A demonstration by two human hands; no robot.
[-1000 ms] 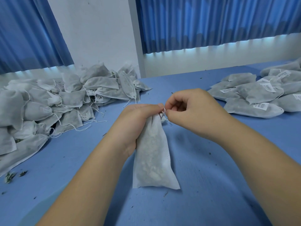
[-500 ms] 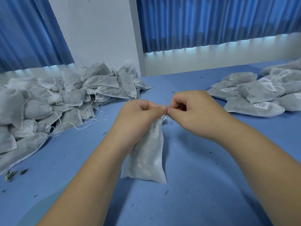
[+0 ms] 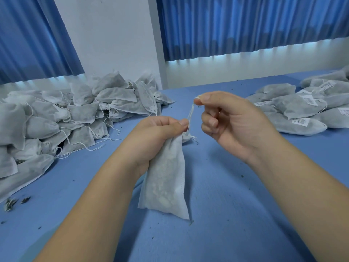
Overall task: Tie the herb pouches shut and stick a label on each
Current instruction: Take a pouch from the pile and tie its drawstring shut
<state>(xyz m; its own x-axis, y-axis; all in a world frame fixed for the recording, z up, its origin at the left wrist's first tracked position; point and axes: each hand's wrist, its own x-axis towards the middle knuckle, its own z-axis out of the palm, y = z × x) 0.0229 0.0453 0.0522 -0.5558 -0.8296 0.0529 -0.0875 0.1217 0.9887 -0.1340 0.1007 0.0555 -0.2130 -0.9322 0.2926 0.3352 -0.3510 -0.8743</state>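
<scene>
A white, translucent non-woven drawstring pouch [image 3: 166, 176] hangs in the middle of the blue-covered worktop [image 3: 236, 214]. Pale lumpy herb pieces show through its fabric and fill its lower half. The left hand [image 3: 156, 137] grips the pouch with curled fingers around the gathered neck. The right hand [image 3: 232, 125] pinches the end of the thin white drawstring [image 3: 190, 118] between thumb and forefinger. It holds the end up and to the right of the neck, so the string runs taut, and its other fingers are loosely curled.

A big heap of grey-white filled pouches with loose strings [image 3: 75, 118] covers the far left corner and runs along the left edge. No labels can be seen on them. At the far right edge lies a smaller, flatter pile of filled pouches [image 3: 294, 110], each bearing a white barcode label [image 3: 300, 121].

Between the two piles the blue surface lies open around both hands, from the far edge towards the near one. It is dotted with small dark herb crumbs, with a cluster of dried herb bits [image 3: 11, 202] by the left edge.

The held pouch is upright and slightly tilted, narrow at the cinched top and widening to a flat seamed bottom. Whether its lower corner touches the worktop cannot be told. No label can be seen on the side facing the camera.
</scene>
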